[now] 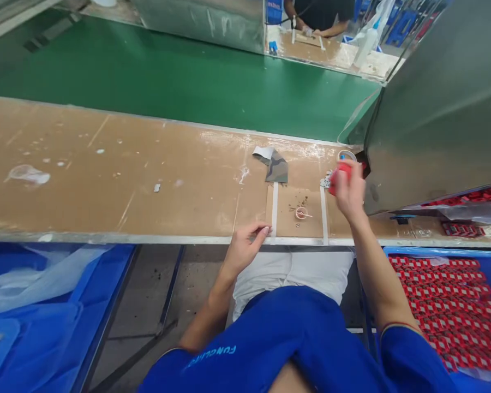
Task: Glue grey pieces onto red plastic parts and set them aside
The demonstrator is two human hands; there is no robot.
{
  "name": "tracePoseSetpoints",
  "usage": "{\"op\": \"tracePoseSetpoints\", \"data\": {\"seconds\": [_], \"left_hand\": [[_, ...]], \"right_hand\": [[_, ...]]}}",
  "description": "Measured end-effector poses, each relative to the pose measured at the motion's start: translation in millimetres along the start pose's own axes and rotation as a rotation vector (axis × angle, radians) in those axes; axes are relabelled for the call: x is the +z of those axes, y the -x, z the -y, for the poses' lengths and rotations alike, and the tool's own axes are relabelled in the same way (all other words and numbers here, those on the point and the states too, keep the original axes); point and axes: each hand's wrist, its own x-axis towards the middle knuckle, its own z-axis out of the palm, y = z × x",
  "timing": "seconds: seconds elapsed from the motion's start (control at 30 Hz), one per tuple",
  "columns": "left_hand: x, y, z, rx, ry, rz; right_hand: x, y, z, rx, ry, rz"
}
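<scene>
My right hand [352, 191] is raised over the right side of the bench, its fingers closed around a small red object [334, 181], smeared by motion, so its kind does not show. At the front edge of the bench, my left hand [245, 246] has thumb and index finger drawn together beside a strip of white tape [274, 213]; anything between the fingertips is too small to make out. A little round cup [300, 213] with a thin stick across it stands on a cardboard sheet [288, 226] among dark crumbs. Behind it lies a camouflage-patterned piece [277, 168].
A green conveyor belt [188, 82] runs behind the bench. A metal panel [437, 109] rises at right, with a tape roll [346, 155] near its foot. Rows of red parts [445, 305] fill a blue crate at lower right. Across the belt, a person's hands [311, 31] work.
</scene>
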Motion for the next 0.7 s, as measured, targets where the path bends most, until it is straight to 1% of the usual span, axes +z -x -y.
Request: {"op": "tracePoseSetpoints", "data": {"seconds": [0.07, 0.13, 0.2, 0.27, 0.3, 0.33, 0.4, 0.5, 0.6, 0.63, 0.7], "left_hand": [[-4.4, 4, 4, 0.002, -0.013, -0.033], [-7.9, 11, 9, -0.012, -0.016, -0.069], [-10.5, 19, 14, -0.019, -0.019, -0.110], [-11.9, 25, 17, -0.009, -0.028, -0.152], [-11.8, 26, 18, 0.002, -0.034, -0.169], [-11.2, 26, 18, 0.018, -0.039, -0.180], [-7.9, 22, 14, 0.078, -0.051, -0.179], [2.6, 9, -2, 0.268, -0.053, -0.169], [17.4, -6, -23, 0.476, -0.006, -0.177], [22.3, -11, -29, 0.523, 0.013, -0.171], [31.1, -17, -36, 0.577, 0.046, -0.123]], "right_hand": [[23, -19, 0, 0.013, -0.028, 0.023], [46, -50, 2, 0.049, -0.054, 0.050], [65, -79, 5, 0.082, -0.105, 0.063], [74, -95, 10, 0.087, -0.242, 0.065], [74, -97, 14, 0.081, -0.344, 0.063], [72, -95, 18, 0.073, -0.458, 0.058], [62, -82, 31, 0.054, -0.669, 0.023], [45, -47, 59, 0.025, -0.858, -0.052], [33, -6, 91, 0.045, -0.891, -0.086], [31, 8, 101, 0.063, -0.861, -0.111], [28, 32, 117, 0.090, -0.736, -0.167]]}}
